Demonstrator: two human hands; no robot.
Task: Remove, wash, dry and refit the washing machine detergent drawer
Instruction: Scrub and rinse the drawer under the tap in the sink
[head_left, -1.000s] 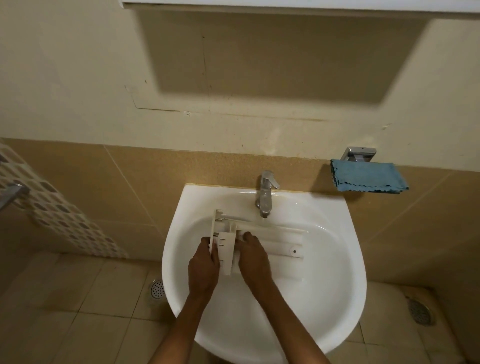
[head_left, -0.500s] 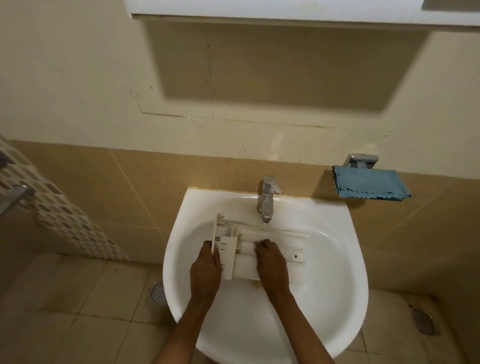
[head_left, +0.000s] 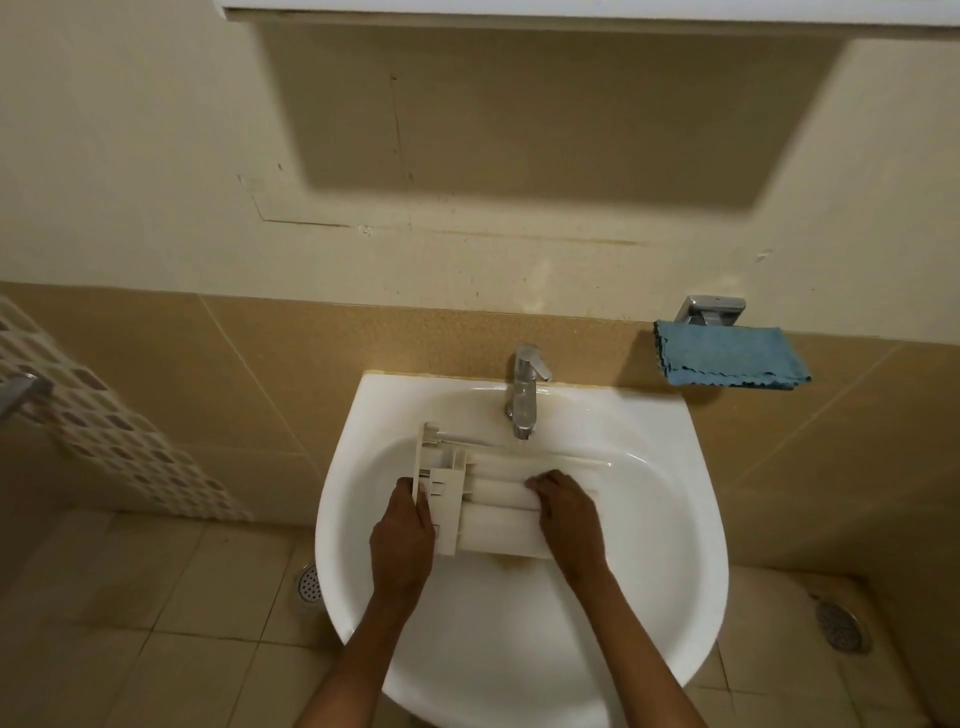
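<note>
The white basin (head_left: 524, 644), the only one, filled the middle of my view, and the detergent drawer (head_left: 498, 501), also one, lay down in its bowl, just on my side of the spout. What mattered for the next stroke was how it lay. Its long axis ran from 9 o'clock to 3 o'clock across the bowl, with the flat front panel at the 9 o'clock end and the ridged body stretching toward 3. Both my hands were on it, so neither had to reach. My left hand (head_left: 402, 540) gripped the panel end from 7 o'clock, thumb against the panel, the other fingers hidden behind it. My right hand (head_left: 569, 519) sat over the body on the 3 o'clock side, fingers curled down over a ridge. I judged I was in the washing step, and any rubbing would have to travel along that 9-to-3 line while the left hand steadied the drawer. One blue cloth (head_left: 727, 361) hung on the wall at 2 o'clock from the basin, well apart, for drying. One tap (head_left: 524, 395) stood at 12 o'clock on the rim; whether water ran I could not tell. Two floor drains showed, one (head_left: 307, 582) at 8 o'clock and one (head_left: 840, 626) at 4.
</note>
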